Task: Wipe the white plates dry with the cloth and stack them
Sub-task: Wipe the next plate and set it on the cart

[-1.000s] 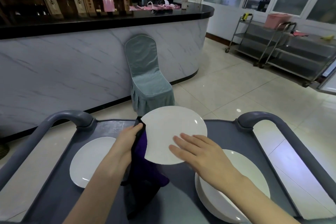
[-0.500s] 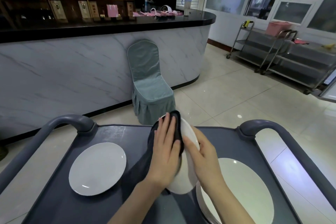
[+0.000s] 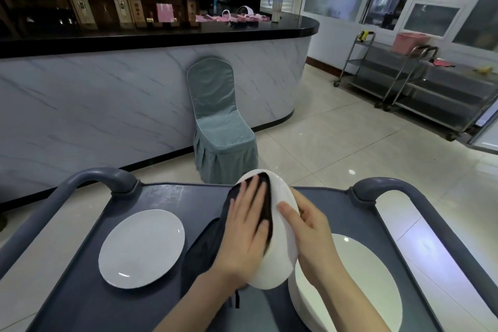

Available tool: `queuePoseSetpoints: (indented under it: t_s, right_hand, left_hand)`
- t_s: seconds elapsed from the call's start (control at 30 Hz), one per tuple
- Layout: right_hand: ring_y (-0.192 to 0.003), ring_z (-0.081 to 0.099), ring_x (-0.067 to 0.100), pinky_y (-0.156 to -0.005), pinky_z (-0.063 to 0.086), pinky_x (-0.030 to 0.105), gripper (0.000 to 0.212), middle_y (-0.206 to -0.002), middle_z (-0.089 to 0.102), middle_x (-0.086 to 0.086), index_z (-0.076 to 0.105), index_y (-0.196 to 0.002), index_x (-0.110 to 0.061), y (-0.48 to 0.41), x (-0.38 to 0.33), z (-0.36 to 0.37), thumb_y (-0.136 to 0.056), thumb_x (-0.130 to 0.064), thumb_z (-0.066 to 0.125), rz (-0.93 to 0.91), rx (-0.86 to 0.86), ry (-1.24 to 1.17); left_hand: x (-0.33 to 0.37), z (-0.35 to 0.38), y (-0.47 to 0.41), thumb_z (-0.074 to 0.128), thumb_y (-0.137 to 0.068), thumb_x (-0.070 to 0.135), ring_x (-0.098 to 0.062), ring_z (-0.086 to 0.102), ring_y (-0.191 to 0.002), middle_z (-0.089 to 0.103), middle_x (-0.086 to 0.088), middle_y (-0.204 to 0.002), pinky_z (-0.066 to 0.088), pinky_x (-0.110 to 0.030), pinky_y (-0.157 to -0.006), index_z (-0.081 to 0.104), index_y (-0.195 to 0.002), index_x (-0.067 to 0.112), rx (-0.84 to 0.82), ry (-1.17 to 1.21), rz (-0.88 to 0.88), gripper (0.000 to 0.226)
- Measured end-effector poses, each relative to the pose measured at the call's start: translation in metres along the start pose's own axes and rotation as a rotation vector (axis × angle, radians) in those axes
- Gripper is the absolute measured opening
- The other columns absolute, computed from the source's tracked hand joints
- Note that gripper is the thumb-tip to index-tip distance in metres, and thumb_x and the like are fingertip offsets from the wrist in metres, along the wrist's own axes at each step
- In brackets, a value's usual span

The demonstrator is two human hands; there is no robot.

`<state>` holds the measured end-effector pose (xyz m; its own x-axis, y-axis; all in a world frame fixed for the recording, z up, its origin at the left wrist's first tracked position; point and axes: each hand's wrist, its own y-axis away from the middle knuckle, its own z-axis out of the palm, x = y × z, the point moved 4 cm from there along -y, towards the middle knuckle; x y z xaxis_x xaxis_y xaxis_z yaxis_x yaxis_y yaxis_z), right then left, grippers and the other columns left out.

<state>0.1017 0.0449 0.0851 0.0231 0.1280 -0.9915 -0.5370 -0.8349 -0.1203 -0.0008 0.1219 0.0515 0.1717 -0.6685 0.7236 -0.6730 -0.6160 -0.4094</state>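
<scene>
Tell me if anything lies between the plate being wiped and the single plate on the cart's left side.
The dark cloth, pressed on the held plate by the left hand, hangs down over the cart between it and the single plate. Besides that arm, nothing else visible lies there.

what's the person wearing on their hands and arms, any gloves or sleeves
Both forearms are bare to the frame's edge, no sleeves show. The left hand and right hand wear no gloves; no ring, watch or bracelet is visible.
</scene>
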Motion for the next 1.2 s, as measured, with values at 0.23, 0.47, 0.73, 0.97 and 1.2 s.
queuePoseSetpoints:
  t_s: [0.23,0.47,0.73,0.97,1.2]
  right_hand:
    - [-0.119,0.064,0.010,-0.100,0.049,0.034,0.036,-0.124,0.070,-0.008,0.065,-0.128,-0.032,0.001,0.007,0.002,-0.104,-0.012,0.048,0.037,-0.006,-0.030]
    - [-0.120,0.064,0.024,-0.102,0.048,0.042,0.033,-0.126,0.070,0.004,0.067,-0.128,-0.020,0.003,0.005,-0.010,-0.099,-0.011,0.054,0.097,-0.036,-0.145]
    - [-0.121,0.064,0.025,-0.088,0.057,0.030,0.035,-0.130,0.067,0.008,0.063,-0.132,-0.018,-0.003,0.005,-0.026,-0.100,-0.014,0.050,0.136,0.037,-0.374]
    - [-0.123,0.062,0.025,-0.101,0.046,0.042,0.032,-0.130,0.068,0.006,0.067,-0.127,-0.023,0.004,0.004,-0.012,-0.099,-0.017,0.053,0.142,-0.036,-0.270]
    - [-0.119,0.065,0.026,-0.097,0.051,0.041,0.032,-0.128,0.069,0.009,0.067,-0.127,-0.018,-0.015,-0.002,-0.018,-0.099,-0.013,0.053,0.163,0.103,-0.476]
  left_hand:
    - [0.001,0.007,0.003,0.033,-0.097,0.033,-0.011,-0.008,-0.151,-0.003,0.017,-0.164,0.001,-0.047,-0.123,0.003,-0.155,0.033,-0.099,-0.047,0.077,0.065]
    - [-0.053,-0.005,-0.010,0.036,-0.100,0.029,-0.001,0.004,-0.150,0.007,0.024,-0.161,0.012,-0.045,-0.124,0.009,-0.152,0.040,0.026,0.237,-0.173,0.060]
    - [-0.053,0.025,0.042,0.036,-0.101,0.022,-0.009,-0.001,-0.152,0.000,0.016,-0.164,0.005,-0.041,-0.124,0.004,-0.157,0.029,0.061,0.331,-0.181,0.065]
    - [-0.055,-0.010,-0.009,0.029,-0.101,0.034,-0.007,-0.004,-0.151,-0.001,0.022,-0.163,0.007,-0.043,-0.123,0.002,-0.155,0.041,-0.012,0.124,-0.055,0.061]
    - [-0.054,0.008,0.023,0.032,-0.100,0.019,-0.004,-0.001,-0.151,0.004,0.017,-0.164,0.005,-0.042,-0.124,0.007,-0.154,0.027,0.138,0.348,-0.213,0.060]
